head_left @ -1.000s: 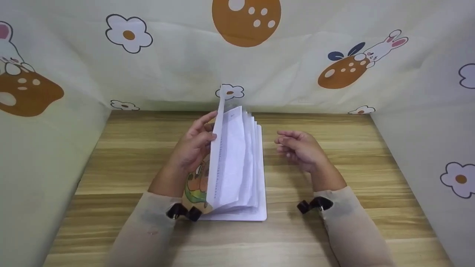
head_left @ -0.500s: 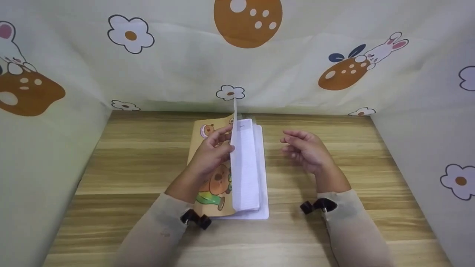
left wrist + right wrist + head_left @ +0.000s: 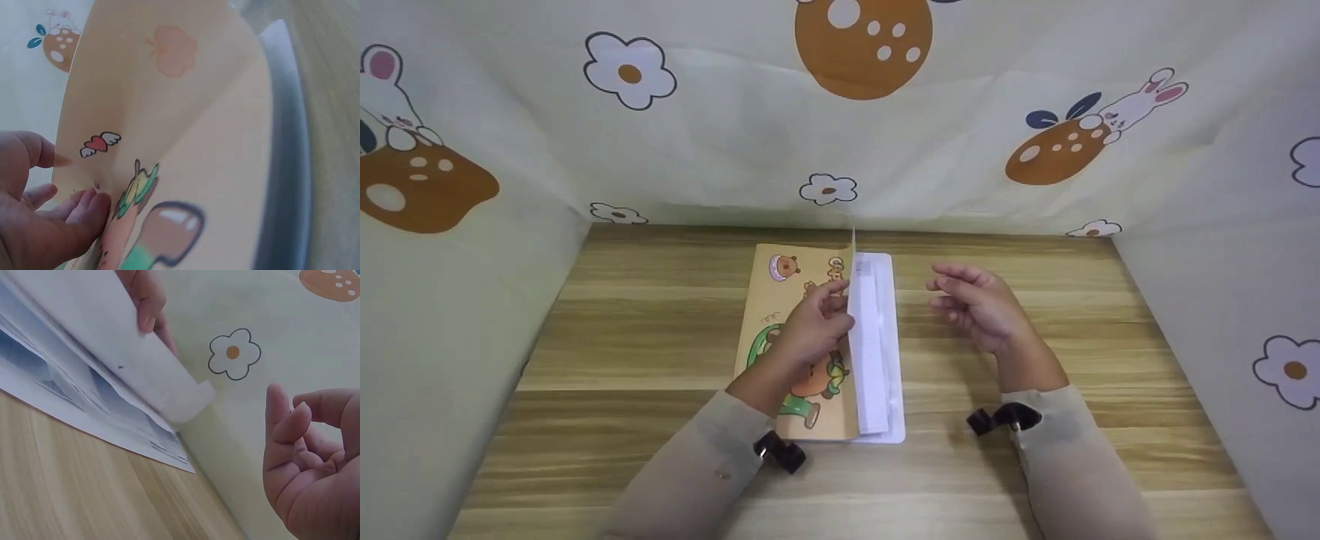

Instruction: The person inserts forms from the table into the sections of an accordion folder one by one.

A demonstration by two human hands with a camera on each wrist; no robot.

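Note:
A notebook (image 3: 874, 352) with white pages lies on the table, its tan cover (image 3: 769, 300) printed with cartoon capybaras. My left hand (image 3: 814, 326) pinches the cover's free edge, which stands up over the narrow strip of pages still showing. The left wrist view has the cover's printed face (image 3: 214, 112) bent upward beside the fingers (image 3: 42, 149). From the right wrist view, the cover's white inner side (image 3: 101, 320) and the loose page edges below it show. Right of the notebook, my right hand (image 3: 975, 304) hovers with loosely curled fingers, holding nothing.
The wood-grain table (image 3: 622, 337) is enclosed by pale cloth walls (image 3: 720, 135) with flower, rabbit and orange fruit prints. A black wrist camera (image 3: 780, 451) sits on the left sleeve, another camera (image 3: 1003, 416) on the right one.
My left hand has swung the cover rightward and down over the pages, so more of its printed face shows and fewer pages. The right hand has shifted slightly right.

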